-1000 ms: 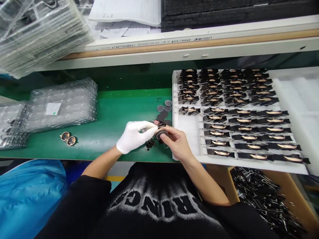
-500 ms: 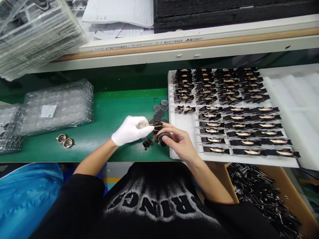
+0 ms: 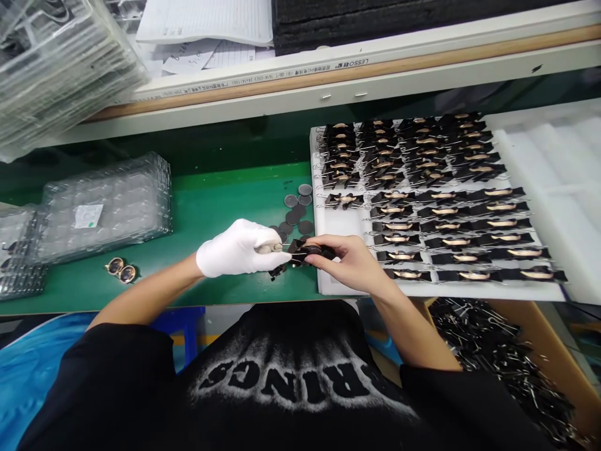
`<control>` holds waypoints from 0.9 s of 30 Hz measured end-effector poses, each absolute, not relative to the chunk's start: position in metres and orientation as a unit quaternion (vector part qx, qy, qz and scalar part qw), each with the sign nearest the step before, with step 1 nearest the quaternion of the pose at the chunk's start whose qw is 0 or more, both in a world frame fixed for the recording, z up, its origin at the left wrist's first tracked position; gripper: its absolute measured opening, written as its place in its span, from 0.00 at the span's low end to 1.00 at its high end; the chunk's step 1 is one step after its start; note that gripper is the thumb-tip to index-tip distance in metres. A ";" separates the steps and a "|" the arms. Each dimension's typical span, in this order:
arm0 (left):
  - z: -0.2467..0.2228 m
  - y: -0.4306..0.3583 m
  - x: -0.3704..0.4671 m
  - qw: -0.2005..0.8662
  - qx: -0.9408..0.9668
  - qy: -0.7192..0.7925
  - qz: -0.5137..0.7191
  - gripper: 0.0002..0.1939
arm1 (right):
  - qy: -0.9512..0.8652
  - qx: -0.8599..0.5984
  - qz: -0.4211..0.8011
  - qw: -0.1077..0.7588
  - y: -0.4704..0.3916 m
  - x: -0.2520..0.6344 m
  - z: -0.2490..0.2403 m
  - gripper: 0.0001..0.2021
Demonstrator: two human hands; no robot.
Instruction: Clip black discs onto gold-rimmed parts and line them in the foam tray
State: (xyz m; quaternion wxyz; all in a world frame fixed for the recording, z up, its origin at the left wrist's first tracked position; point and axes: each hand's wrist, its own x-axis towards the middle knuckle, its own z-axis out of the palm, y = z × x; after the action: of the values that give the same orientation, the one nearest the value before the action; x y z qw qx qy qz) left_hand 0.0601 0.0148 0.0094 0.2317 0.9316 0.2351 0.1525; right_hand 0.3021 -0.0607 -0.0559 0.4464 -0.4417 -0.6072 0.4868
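My left hand point(image 3: 244, 248), in a white glove, pinches the wire handles of a black binder clip point(image 3: 297, 248). In the bare fingers of my right hand point(image 3: 350, 260) is a dark round piece with a thin rim point(image 3: 313, 249), seen edge-on. The clip's jaws are at the left side of this piece; whether they grip it I cannot tell. More black clip parts show at the right fingers, partly hidden. Below my left fingertips lies another binder clip point(image 3: 277, 272). Several dark discs point(image 3: 292, 217) are on the green tabletop point(image 3: 225, 207) just beyond my hands.
On the right, a white foam tray point(image 3: 340, 235) carries rows of clipped round pieces point(image 3: 446, 227). A cardboard box of binder clips point(image 3: 498, 363) stands below it. At left are clear plastic trays point(image 3: 107, 203) and two gold-rimmed round pieces point(image 3: 121, 269). A shelf edge point(image 3: 282, 94) crosses behind.
The round piece in my right hand has turned from showing its face to edge-on, and it and the binder clip in my left hand have come together. The view has shifted slightly.
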 end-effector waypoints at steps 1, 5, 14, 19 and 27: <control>0.008 0.015 0.060 0.228 0.932 0.235 0.156 0.22 | -0.609 -0.441 0.485 0.447 -0.061 0.302 -0.056 0.08; 0.004 0.014 0.060 0.220 0.932 0.243 0.155 0.19 | -0.626 -0.442 0.461 0.448 -0.064 0.307 -0.058 0.09; -0.006 0.004 0.099 0.592 0.716 0.369 0.040 0.26 | -0.773 -0.444 0.104 0.442 -0.074 0.326 -0.072 0.13; -0.022 0.018 0.126 0.500 0.763 0.399 0.093 0.23 | -0.700 -0.567 -0.063 0.429 -0.096 0.343 -0.089 0.23; -0.047 0.051 0.167 -0.002 0.932 0.359 0.058 0.20 | -0.693 -0.555 -0.047 0.457 -0.129 0.337 -0.110 0.21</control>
State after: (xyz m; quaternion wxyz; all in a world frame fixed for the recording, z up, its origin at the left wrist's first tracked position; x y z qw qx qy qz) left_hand 0.1665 0.0510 -0.0468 -0.0019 0.9315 0.3590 0.0579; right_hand 0.3369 -0.1292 -0.1102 0.4573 -0.5548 -0.6935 -0.0467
